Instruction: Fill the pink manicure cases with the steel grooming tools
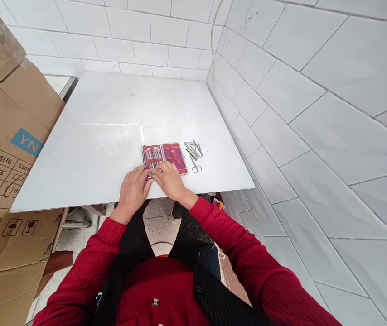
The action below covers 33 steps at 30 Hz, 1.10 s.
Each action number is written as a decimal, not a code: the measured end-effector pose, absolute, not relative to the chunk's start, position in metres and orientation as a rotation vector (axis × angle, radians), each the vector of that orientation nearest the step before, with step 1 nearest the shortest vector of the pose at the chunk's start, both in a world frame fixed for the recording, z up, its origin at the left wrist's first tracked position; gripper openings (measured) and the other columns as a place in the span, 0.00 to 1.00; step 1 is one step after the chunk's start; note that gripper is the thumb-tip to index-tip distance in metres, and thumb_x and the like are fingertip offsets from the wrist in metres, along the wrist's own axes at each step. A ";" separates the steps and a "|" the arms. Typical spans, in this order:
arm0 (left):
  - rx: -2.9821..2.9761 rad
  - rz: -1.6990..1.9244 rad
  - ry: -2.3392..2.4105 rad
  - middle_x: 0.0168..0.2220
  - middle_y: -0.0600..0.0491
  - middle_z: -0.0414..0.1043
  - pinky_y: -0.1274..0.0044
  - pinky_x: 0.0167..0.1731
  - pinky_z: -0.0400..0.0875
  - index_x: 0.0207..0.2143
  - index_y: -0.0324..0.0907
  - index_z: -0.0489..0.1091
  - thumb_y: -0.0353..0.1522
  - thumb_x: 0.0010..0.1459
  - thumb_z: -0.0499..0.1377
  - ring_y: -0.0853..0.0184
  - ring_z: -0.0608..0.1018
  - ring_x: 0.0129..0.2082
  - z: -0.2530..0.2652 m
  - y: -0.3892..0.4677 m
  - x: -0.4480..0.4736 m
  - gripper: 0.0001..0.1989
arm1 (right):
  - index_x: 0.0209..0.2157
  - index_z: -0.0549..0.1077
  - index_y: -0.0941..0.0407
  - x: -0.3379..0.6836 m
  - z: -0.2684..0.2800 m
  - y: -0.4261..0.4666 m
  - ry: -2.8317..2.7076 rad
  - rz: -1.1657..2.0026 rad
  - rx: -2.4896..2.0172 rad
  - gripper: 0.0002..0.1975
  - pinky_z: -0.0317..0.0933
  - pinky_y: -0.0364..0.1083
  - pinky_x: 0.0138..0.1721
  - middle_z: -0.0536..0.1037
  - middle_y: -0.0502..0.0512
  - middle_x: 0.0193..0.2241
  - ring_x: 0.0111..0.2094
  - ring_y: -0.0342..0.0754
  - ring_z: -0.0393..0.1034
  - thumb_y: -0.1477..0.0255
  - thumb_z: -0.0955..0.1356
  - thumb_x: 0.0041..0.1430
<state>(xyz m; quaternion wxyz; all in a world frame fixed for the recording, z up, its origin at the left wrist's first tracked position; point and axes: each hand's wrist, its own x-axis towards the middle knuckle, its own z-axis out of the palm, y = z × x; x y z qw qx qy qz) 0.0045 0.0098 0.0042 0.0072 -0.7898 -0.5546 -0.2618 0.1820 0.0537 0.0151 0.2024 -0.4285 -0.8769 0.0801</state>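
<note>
A white tabletop (166, 106) bears an open case (179, 165); scissors (195, 165); metal tools (194, 152).

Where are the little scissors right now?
In the head view, the scissors lie on the white table, just right of the open red case, at the near end of the small metal tools.

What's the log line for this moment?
left hand: at near edge of open case | right hand: same edge | scissors: on table, right of case
</note>
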 end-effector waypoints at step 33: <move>-2.376 -0.763 -1.701 0.60 0.40 0.72 0.58 0.57 0.71 0.55 0.41 0.71 0.43 0.71 0.51 0.50 0.75 0.59 0.007 0.015 0.009 0.20 | 0.48 0.79 0.55 0.254 0.032 0.099 -2.074 0.602 -1.142 0.11 0.64 0.46 0.49 0.79 0.56 0.47 0.45 0.47 0.71 0.73 0.66 0.69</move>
